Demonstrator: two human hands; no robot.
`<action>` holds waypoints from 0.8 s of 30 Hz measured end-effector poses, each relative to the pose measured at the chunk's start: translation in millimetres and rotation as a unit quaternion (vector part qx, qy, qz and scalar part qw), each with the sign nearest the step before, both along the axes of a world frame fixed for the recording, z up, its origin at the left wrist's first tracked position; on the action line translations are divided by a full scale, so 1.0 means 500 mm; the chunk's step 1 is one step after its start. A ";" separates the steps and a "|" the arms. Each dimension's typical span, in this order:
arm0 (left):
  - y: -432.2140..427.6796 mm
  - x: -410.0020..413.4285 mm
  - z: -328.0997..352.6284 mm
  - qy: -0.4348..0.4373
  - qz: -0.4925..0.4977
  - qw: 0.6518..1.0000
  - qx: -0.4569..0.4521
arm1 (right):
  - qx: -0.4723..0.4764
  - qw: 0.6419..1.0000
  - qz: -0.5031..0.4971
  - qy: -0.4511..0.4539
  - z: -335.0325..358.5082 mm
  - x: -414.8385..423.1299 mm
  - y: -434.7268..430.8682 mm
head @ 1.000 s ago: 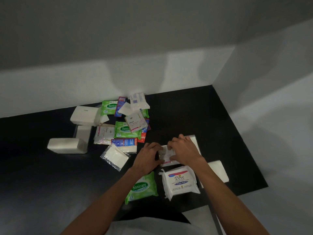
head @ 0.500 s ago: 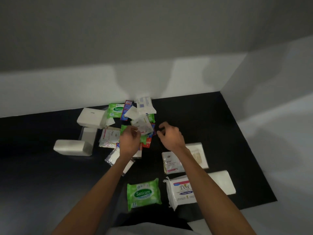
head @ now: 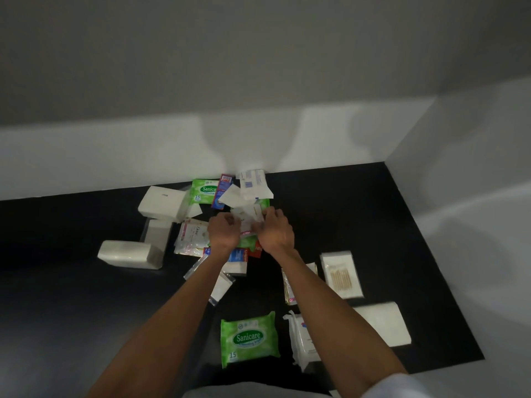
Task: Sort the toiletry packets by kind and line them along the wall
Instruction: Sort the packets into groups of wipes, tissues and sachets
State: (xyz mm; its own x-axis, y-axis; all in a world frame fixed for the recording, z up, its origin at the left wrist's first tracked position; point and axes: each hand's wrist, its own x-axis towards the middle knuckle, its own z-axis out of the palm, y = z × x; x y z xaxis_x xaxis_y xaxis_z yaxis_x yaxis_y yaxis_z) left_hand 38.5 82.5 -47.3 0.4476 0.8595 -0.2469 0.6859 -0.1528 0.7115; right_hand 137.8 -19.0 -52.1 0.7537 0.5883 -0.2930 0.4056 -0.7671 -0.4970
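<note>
a sachet (head: 247, 217), judged light and limp, is seemingly pinched at its edges by left hand (head: 223, 232) and right hand (head: 276, 231).

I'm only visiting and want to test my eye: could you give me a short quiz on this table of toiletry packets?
1. True or false: the left hand and the right hand both hold the same pale packet.
2. The cotton swab packet lies: A) apart, on the person's right; B) against the wall; C) in a hand.
3. What brand name shows on the green pack nearest the person?
Key: 1 true; 2 A; 3 Sanicare.
</note>
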 end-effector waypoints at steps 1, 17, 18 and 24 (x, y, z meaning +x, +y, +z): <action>0.001 0.001 -0.001 -0.002 0.002 1.000 -0.004 | -0.001 1.000 -0.004 0.002 -0.007 -0.001 0.000; -0.053 -0.035 0.046 -0.149 -0.065 0.978 -0.130 | 0.247 0.956 -0.075 0.137 0.073 0.031 -0.135; -0.060 -0.037 0.048 -0.153 -0.079 0.977 -0.126 | 0.244 0.958 -0.063 0.136 0.083 0.034 -0.153; -0.127 -0.039 0.059 -0.178 -0.160 0.964 -0.119 | 0.197 0.971 0.014 0.132 0.118 0.048 -0.259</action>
State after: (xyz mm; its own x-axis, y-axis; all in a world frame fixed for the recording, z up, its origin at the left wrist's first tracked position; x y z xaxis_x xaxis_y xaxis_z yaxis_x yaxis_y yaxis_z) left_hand 18.8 18.8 -17.8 0.7730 0.6012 -0.2025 0.3375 -0.1195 0.9337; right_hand 161.8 -148.7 6.7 0.6654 0.7129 -0.2213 0.2418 -0.4864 -0.8396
